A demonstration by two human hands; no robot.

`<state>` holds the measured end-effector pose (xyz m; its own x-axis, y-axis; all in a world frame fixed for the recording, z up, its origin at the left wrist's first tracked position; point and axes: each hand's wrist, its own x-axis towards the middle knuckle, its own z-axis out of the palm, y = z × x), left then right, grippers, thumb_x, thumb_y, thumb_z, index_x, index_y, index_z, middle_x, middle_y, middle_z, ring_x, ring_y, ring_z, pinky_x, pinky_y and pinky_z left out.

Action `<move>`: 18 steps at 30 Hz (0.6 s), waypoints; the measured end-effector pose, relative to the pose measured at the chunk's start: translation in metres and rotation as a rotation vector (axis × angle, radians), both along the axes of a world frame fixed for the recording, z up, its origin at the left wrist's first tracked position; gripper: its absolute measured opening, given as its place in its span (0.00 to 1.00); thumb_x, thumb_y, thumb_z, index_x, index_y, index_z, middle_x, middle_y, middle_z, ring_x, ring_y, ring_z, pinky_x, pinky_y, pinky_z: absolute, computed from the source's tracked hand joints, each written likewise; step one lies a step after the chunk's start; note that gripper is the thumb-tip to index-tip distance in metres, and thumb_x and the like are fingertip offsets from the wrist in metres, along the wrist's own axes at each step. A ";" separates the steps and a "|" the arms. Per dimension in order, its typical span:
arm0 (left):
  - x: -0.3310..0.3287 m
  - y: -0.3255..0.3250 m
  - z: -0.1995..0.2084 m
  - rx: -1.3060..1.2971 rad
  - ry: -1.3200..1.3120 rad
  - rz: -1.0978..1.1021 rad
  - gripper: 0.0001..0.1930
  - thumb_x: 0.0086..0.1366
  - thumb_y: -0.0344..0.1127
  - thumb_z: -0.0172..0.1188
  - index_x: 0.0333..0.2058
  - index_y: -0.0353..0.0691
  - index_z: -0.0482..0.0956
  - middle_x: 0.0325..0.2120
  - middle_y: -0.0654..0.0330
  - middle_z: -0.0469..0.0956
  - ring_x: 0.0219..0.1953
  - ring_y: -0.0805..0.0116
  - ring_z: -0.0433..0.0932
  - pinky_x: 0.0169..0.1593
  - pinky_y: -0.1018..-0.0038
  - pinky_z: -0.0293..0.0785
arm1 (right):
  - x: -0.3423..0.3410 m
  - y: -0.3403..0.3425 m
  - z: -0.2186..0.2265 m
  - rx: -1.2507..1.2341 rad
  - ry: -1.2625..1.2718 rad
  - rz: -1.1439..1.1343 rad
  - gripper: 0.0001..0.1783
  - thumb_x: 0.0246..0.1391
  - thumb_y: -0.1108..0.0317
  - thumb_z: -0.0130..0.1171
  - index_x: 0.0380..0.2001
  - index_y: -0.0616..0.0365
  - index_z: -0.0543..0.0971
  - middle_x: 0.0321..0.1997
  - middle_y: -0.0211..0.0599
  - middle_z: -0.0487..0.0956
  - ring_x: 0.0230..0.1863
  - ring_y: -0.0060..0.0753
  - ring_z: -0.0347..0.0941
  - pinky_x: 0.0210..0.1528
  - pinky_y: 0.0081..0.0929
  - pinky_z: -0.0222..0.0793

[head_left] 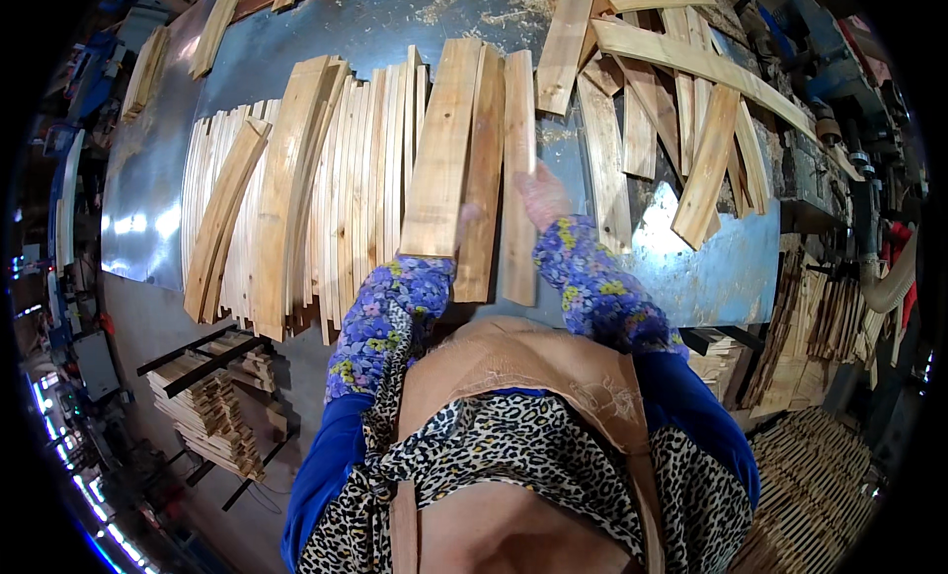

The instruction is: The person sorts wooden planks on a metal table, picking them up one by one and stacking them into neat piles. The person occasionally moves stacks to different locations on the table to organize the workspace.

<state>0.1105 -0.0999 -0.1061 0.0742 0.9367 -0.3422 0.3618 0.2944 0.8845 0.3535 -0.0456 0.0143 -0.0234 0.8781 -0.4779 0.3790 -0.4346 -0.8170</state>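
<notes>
A broad wooden board point(439, 159) lies across my left wrist at its near end and hides most of my left hand point(466, 219). The blurred bit of that hand shows at the board's right edge, holding it from beneath. Just right of it, a darker board point(484, 179) rests with its near end toward me. My right hand point(543, 195) grips the right edge of a narrow wooden board point(517, 199), with its fingertips on the wood. Left of these, a row of pale strips point(360, 169) stands side by side, with a long board point(286, 199) and a curved board point(229, 214) on top.
The metal tabletop point(326, 31) has sawdust at its far side. Boards lie in a loose crisscross heap point(642, 110) at the right. Stacked strips point(212, 411) sit on a rack at lower left, and more stacks point(825, 485) stand at lower right. Machinery point(839, 120) borders the table.
</notes>
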 end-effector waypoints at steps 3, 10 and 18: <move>0.033 -0.010 0.020 0.142 0.280 -0.192 0.26 0.69 0.43 0.68 0.62 0.37 0.79 0.53 0.45 0.83 0.53 0.51 0.84 0.56 0.56 0.81 | -0.004 -0.002 -0.045 0.000 -0.214 -0.040 0.42 0.70 0.49 0.57 0.75 0.67 0.62 0.66 0.70 0.77 0.70 0.67 0.72 0.73 0.49 0.68; -0.019 -0.075 0.163 0.312 0.068 0.166 0.30 0.69 0.47 0.70 0.64 0.38 0.79 0.56 0.52 0.84 0.56 0.59 0.83 0.60 0.61 0.79 | -0.069 -0.026 -0.044 0.122 0.195 0.020 0.36 0.75 0.51 0.52 0.77 0.60 0.62 0.71 0.63 0.75 0.70 0.64 0.73 0.74 0.51 0.68; -0.091 -0.096 0.310 -0.143 -0.180 0.192 0.37 0.68 0.46 0.74 0.69 0.32 0.74 0.59 0.50 0.84 0.59 0.57 0.83 0.65 0.62 0.79 | -0.124 -0.036 -0.152 0.134 0.832 -0.120 0.41 0.80 0.44 0.47 0.81 0.63 0.55 0.81 0.51 0.64 0.79 0.46 0.63 0.83 0.39 0.53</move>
